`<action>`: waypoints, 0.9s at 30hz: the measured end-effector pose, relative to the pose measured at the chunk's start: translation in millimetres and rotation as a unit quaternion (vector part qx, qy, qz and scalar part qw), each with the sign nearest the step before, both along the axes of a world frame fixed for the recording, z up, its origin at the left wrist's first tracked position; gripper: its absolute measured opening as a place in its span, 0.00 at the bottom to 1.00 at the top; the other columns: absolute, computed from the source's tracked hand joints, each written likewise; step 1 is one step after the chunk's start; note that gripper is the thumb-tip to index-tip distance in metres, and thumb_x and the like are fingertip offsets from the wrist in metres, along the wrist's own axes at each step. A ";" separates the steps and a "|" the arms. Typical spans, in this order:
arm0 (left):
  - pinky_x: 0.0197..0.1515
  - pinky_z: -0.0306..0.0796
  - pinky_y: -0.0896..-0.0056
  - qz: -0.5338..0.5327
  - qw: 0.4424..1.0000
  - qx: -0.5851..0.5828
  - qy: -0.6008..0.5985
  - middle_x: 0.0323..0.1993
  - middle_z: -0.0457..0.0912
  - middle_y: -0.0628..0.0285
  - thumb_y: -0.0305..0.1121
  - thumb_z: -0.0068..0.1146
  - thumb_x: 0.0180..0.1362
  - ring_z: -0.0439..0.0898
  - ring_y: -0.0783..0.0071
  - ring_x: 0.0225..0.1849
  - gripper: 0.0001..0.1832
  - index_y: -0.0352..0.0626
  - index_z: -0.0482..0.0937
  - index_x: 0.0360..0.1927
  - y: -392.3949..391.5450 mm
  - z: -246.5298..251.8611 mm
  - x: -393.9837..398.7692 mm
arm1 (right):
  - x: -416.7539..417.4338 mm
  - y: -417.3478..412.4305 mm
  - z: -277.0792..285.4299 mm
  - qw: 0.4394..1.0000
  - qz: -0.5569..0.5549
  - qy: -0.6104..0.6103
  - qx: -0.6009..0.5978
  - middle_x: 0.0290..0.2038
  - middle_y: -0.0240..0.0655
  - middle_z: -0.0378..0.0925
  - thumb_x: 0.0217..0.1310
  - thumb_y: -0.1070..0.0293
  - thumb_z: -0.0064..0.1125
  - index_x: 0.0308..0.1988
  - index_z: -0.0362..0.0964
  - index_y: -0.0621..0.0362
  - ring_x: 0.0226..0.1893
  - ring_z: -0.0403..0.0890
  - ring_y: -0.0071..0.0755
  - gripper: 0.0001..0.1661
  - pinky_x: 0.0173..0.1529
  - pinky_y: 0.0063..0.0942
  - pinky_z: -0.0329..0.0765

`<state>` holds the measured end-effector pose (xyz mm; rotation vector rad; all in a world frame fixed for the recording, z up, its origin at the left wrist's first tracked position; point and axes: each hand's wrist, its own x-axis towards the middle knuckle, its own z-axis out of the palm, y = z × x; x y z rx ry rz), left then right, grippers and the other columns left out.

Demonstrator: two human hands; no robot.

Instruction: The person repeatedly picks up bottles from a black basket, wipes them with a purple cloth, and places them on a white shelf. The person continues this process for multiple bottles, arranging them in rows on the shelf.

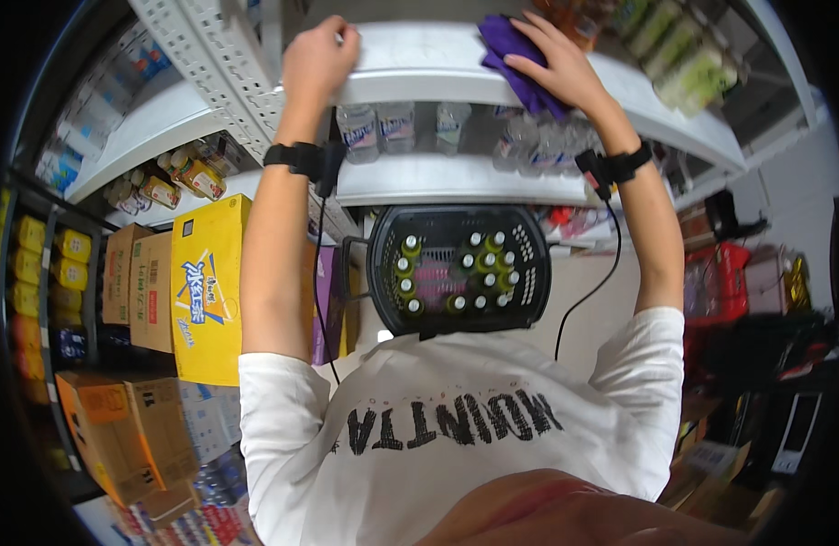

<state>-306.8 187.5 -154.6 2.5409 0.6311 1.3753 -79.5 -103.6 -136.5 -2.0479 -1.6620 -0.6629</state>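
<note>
At the upper right, my right hand (559, 68) presses a crumpled purple cloth (511, 58) onto the white metal shelf (419, 51), with the cloth hanging over its front edge. My left hand (320, 58) is at the left end of the same shelf, beside a perforated upright (231, 75). Its fingers are curled, and I see nothing in them. The shelf surface between my hands is bare. Clear plastic bottles (378, 130) stand on the shelf below.
A black plastic basket (375, 273) holding several capped bottles (489, 259) is right before my body. A yellow carton (211, 286) and brown cardboard boxes (151, 293) are stacked on the left. Green-wrapped packs (692, 75) occupy the shelf's right end. Cables hang from both wristbands.
</note>
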 end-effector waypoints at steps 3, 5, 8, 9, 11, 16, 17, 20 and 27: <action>0.40 0.77 0.52 0.022 0.998 -0.009 0.052 0.31 0.85 0.50 0.51 0.55 0.66 0.85 0.44 0.36 0.19 0.47 0.86 0.43 13.1 -3.9 6.3 | 0.9 -3.9 -27.1 0.999 -0.009 -0.023 0.021 0.65 0.45 0.76 0.66 0.39 0.61 0.63 0.76 0.55 0.62 0.77 0.54 0.38 0.65 0.43 0.74; 0.40 0.77 0.57 -0.031 0.999 -0.002 0.027 0.32 0.86 0.50 0.52 0.57 0.67 0.86 0.49 0.35 0.20 0.46 0.86 0.44 32.3 -11.2 14.4 | 1.4 -8.5 -27.8 0.999 -0.006 0.036 -0.024 0.61 0.43 0.79 0.68 0.54 0.63 0.60 0.78 0.54 0.60 0.79 0.53 0.26 0.61 0.40 0.77; 0.44 0.76 0.71 -0.026 0.999 -0.008 0.022 0.36 0.90 0.63 0.47 0.63 0.68 0.85 0.75 0.38 0.16 0.44 0.88 0.45 91.0 -28.8 -38.3 | -27.4 6.1 -40.0 0.977 0.174 -0.034 0.116 0.47 0.51 0.80 0.58 0.72 0.63 0.55 0.74 0.60 0.49 0.80 0.59 0.23 0.56 0.47 0.77; 0.34 0.71 0.67 -0.117 0.992 -0.036 -0.029 0.26 0.80 0.58 0.36 0.55 0.71 0.77 0.71 0.29 0.14 0.33 0.78 0.36 28.3 -16.1 -35.2 | -37.7 -2.6 -40.9 0.972 0.198 -0.036 0.120 0.49 0.50 0.81 0.57 0.75 0.63 0.55 0.75 0.60 0.50 0.81 0.58 0.24 0.56 0.45 0.78; 0.33 0.67 0.76 -0.226 0.970 -0.080 -0.037 0.27 0.78 0.71 0.34 0.57 0.72 0.71 0.84 0.30 0.13 0.34 0.79 0.35 -40.0 -0.5 -6.1 | -65.9 -75.7 -40.0 0.983 0.117 -0.052 0.128 0.51 0.49 0.81 0.57 0.77 0.63 0.54 0.76 0.61 0.52 0.81 0.56 0.23 0.57 0.43 0.78; 0.35 0.72 0.70 -0.263 0.946 -0.182 0.056 0.29 0.83 0.63 0.37 0.58 0.69 0.79 0.72 0.30 0.13 0.35 0.81 0.37 -143.9 -60.7 -9.5 | -65.6 -168.1 -184.8 0.984 0.104 0.131 0.068 0.58 0.42 0.81 0.65 0.65 0.65 0.59 0.78 0.54 0.58 0.80 0.52 0.23 0.62 0.39 0.77; 0.40 0.74 0.78 -0.319 0.918 -0.206 0.116 0.35 0.88 0.68 0.39 0.60 0.71 0.81 0.83 0.35 0.10 0.47 0.88 0.47 -112.9 -106.7 -12.0 | -68.1 -183.4 -212.2 0.978 0.068 0.195 0.031 0.57 0.41 0.82 0.61 0.73 0.66 0.59 0.77 0.54 0.58 0.80 0.51 0.25 0.63 0.38 0.76; 0.35 0.68 0.79 -0.389 0.814 -0.277 0.331 0.32 0.82 0.72 0.32 0.55 0.73 0.73 0.87 0.32 0.08 0.44 0.85 0.47 -188.1 -174.3 18.4 | -57.8 -211.7 -281.7 0.951 0.030 0.307 0.010 0.56 0.42 0.82 0.62 0.73 0.66 0.59 0.78 0.55 0.57 0.81 0.51 0.25 0.62 0.38 0.77; 0.57 0.74 0.60 -0.346 0.517 -0.360 0.696 0.49 0.86 0.58 0.36 0.57 0.65 0.82 0.60 0.52 0.14 0.46 0.83 0.52 -235.1 -454.2 22.2 | -64.2 -254.9 -327.9 0.915 -0.019 0.402 -0.013 0.56 0.44 0.82 0.61 0.73 0.67 0.58 0.79 0.56 0.55 0.82 0.51 0.24 0.60 0.39 0.79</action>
